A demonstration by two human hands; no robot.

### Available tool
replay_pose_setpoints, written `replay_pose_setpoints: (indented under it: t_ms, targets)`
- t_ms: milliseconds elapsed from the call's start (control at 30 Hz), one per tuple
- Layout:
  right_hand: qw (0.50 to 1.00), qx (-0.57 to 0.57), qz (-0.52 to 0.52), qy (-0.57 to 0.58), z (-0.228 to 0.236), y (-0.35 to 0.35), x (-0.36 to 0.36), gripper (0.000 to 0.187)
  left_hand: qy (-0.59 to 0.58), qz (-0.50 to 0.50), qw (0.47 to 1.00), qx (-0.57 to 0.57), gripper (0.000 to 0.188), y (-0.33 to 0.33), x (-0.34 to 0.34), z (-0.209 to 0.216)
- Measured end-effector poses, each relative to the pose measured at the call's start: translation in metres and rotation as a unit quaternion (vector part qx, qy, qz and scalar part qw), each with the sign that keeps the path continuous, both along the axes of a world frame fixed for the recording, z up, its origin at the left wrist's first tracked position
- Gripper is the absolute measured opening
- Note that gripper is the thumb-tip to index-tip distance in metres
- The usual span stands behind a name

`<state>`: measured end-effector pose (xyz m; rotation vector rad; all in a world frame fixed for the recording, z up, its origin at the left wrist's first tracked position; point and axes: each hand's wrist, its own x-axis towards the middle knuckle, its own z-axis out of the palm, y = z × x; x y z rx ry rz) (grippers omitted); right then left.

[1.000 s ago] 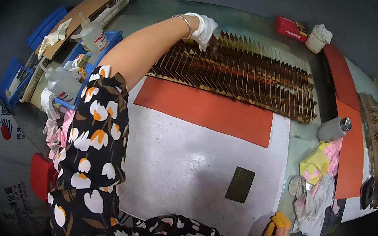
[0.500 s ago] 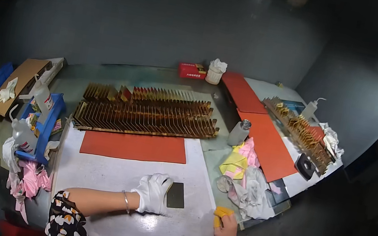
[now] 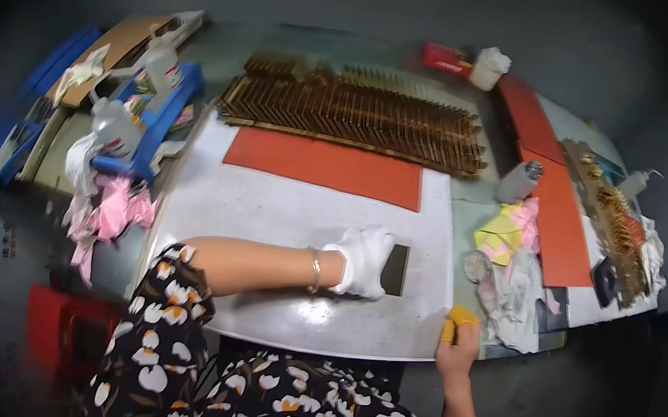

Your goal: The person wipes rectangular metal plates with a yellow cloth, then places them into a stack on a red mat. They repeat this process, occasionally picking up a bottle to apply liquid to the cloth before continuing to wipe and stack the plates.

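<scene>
My left hand [image 3: 364,261], in a white glove, is closed at the left edge of a small dark rectangular plate [image 3: 399,271]. The plate shows beside the glove, over the white work surface [image 3: 281,208]; the fingertips are partly hidden. At the surface's right front corner is my bare right hand [image 3: 462,340], its fingers curled together. Yellow material [image 3: 460,318] covers its fingertips, perhaps finger cots or a folded piece of cloth. Beyond the left hand lies an orange-red mat [image 3: 323,167], with a brown slotted rack [image 3: 358,120] full of upright thin plates behind it.
To the left stands a blue tray [image 3: 155,126] with squeeze bottles [image 3: 116,130], pink cloths [image 3: 118,208] hanging near it. On the right are a grey bottle [image 3: 519,182], crumpled cloths [image 3: 517,301], orange-red mats [image 3: 556,228] and a second rack [image 3: 616,212]. A red stool [image 3: 70,332] is below left.
The view has tilted down and shifted left, so the whole table appears higher and further right. My left hand stays by the dark plate; my right hand keeps near the table corner.
</scene>
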<state>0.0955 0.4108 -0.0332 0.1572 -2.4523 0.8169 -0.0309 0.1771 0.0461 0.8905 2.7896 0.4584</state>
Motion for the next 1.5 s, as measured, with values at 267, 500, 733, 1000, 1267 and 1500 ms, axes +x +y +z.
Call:
replay_pose_setpoints:
  t_ms: [267, 500, 733, 1000, 1267, 1500]
  targets:
    - [1.000, 0.007, 0.020, -0.021, 0.007, -0.001, -0.005, 0.014, 0.099, -0.072, 0.979, 0.161, 0.054, -0.042, -0.028, 0.017]
    - [0.999, 0.012, -0.009, -0.045, 0.008, -0.004, -0.004, 0.013, 0.261, 0.187, 0.935, -0.153, 0.080, -0.169, -0.208, 0.126]
    - [0.996, 0.063, -0.020, -0.053, 0.009, -0.003, -0.004, 0.014, 0.089, 0.088, 0.954, -0.272, 0.088, -0.154, -0.318, 0.086]
    - [0.993, 0.091, -0.028, -0.067, 0.007, -0.004, -0.006, 0.016, 0.045, 0.053, 0.952, -0.297, 0.078, -0.139, -0.345, 0.067]
    - [0.995, 0.075, -0.029, -0.054, 0.014, -0.005, -0.010, 0.015, 0.010, 0.052, 0.947, -0.316, 0.091, -0.117, -0.350, 0.068]
    - [0.998, 0.026, -0.037, -0.038, 0.013, -0.004, -0.008, 0.021, -0.005, 0.057, 0.975, -0.216, 0.104, -0.108, -0.326, 0.103]
